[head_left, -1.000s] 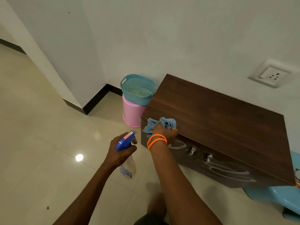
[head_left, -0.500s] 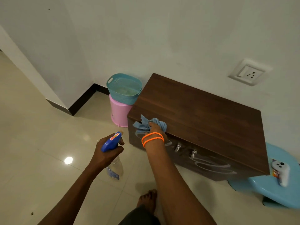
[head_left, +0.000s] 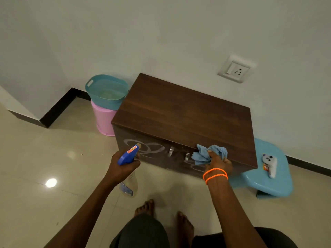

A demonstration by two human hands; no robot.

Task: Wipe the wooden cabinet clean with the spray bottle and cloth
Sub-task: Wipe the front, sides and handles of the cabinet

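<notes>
A low dark wooden cabinet [head_left: 186, 115] stands against the white wall, with white swirl patterns and two metal handles on its front. My right hand [head_left: 217, 162], with orange bands at the wrist, grips a crumpled blue cloth [head_left: 209, 153] pressed against the front top edge, right of the handles. My left hand [head_left: 122, 167] holds a spray bottle [head_left: 128, 154] with a blue trigger head, its clear body hanging below my fist, in front of the cabinet's left front.
A teal basket [head_left: 106, 91] sits on a pink bin [head_left: 103, 120] left of the cabinet. A light blue stool [head_left: 268, 176] at the right carries a white controller [head_left: 270, 162]. A wall socket [head_left: 236, 69] is above. My bare feet [head_left: 145, 207] are on the tiled floor.
My right hand has slid the cloth along the front edge from the cabinet's left corner to right of the handles. The view has shifted right; the spray bottle stays in my left hand.
</notes>
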